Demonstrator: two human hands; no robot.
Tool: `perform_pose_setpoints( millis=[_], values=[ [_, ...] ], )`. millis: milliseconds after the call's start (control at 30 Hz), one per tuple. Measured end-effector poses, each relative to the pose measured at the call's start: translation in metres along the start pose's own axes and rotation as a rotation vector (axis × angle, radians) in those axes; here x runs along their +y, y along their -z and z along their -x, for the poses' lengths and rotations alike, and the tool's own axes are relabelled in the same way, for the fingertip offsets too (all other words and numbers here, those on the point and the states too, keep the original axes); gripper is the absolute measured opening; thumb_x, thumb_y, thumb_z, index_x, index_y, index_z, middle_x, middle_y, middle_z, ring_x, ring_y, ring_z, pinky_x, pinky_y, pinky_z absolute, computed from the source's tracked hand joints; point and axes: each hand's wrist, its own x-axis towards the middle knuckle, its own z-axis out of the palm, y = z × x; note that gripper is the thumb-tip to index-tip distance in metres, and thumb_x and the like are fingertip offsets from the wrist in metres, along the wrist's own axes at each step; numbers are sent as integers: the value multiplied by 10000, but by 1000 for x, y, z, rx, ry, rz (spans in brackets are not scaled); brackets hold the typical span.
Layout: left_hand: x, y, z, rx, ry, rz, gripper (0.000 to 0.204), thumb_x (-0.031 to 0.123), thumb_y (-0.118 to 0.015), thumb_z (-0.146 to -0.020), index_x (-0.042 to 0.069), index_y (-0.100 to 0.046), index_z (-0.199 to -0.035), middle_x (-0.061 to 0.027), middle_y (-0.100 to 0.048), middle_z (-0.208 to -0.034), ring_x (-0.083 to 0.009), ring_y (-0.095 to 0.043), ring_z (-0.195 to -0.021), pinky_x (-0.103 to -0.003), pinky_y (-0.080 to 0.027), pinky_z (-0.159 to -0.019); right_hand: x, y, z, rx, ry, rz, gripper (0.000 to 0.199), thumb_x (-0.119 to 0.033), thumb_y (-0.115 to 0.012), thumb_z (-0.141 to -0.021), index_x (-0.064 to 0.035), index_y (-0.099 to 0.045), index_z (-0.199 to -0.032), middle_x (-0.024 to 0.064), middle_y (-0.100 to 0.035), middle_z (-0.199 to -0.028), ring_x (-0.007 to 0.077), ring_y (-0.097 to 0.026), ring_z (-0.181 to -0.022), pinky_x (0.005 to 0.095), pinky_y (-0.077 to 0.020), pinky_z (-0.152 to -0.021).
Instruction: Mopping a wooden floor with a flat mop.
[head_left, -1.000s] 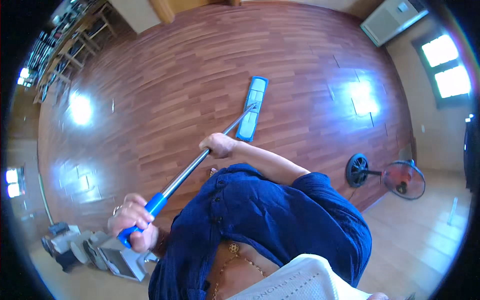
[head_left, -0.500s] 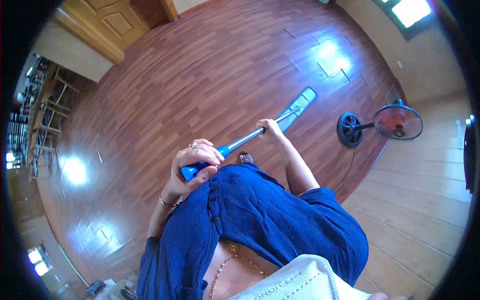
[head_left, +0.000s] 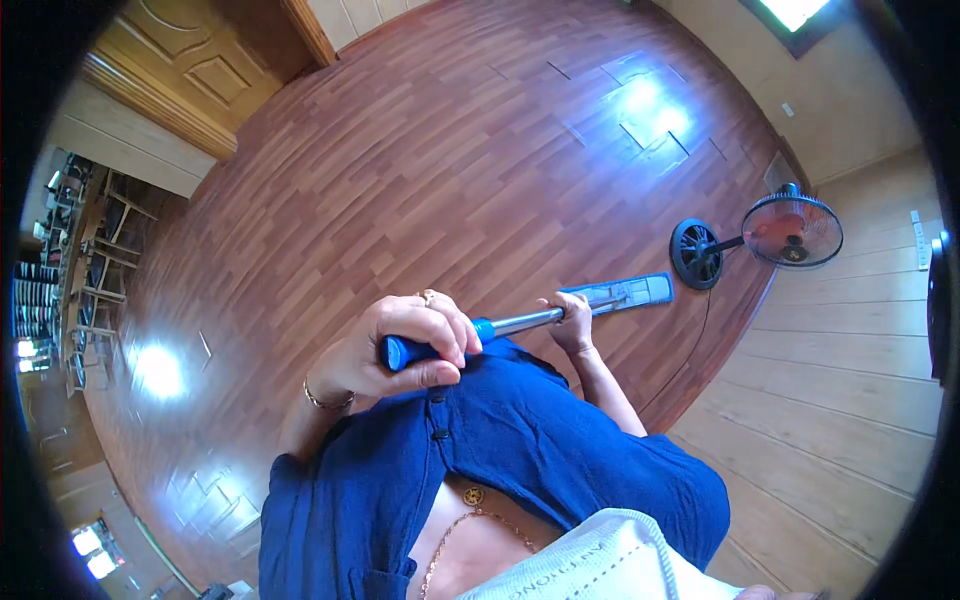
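Note:
A flat mop (head_left: 525,322) with a silver pole and blue grip lies across the front of my body. My left hand (head_left: 425,340) is wrapped round the blue grip at the pole's upper end. Farther down, my right hand (head_left: 572,322) closes round the metal pole. The mop's long, blue-edged flat head (head_left: 640,291) rests on the wood-patterned floor (head_left: 400,200) to the right, close to the base of a standing fan (head_left: 697,254).
The fan's round cage (head_left: 793,231) leans toward the right wall (head_left: 800,370), and its thin cord (head_left: 697,345) trails along the floor. A wooden door (head_left: 190,60) is at the far left. Wooden racks or furniture (head_left: 105,250) line the left side.
The mop head has swung right and nearer to me, toward the fan's base. My right hand moved right and nearer with the pole; my left hand shifted slightly right, still gripping.

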Motion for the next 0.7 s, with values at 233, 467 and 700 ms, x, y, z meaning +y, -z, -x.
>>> perform_pose_setpoints(
  millis=[233, 467, 700],
  values=[
    [8, -5, -27, -154, -279, -255, 140, 82, -776, -711, 53, -689, -817, -76, -678, -827, -239, -671, -862, -397, -458, -821, 20, 7, -43, -37, 137, -49, 246, -166, -745, -754, -111, -550, -615, 44, -543, -584, 262, -570, -644, 364, -415, -760],
    [-23, -26, -24, 36, -280, -420, 144, 91, -764, -762, 89, -657, -857, -52, -678, -858, -222, -666, -894, -372, -464, -837, 67, -15, -102, -289, 193, -58, 219, -218, -773, -688, -138, -569, -680, 13, -576, -726, 239, -566, -816, 388, -373, -810],
    [-43, -41, 0, 360, -298, -589, 164, 91, -771, -750, 90, -658, -868, -62, -680, -845, -221, -674, -880, -374, -478, -819, 61, -77, -165, -470, 529, -233, 371, -253, -822, -644, -104, -482, -626, 53, -508, -594, 285, -537, -591, 390, -407, -560]
  ],
)
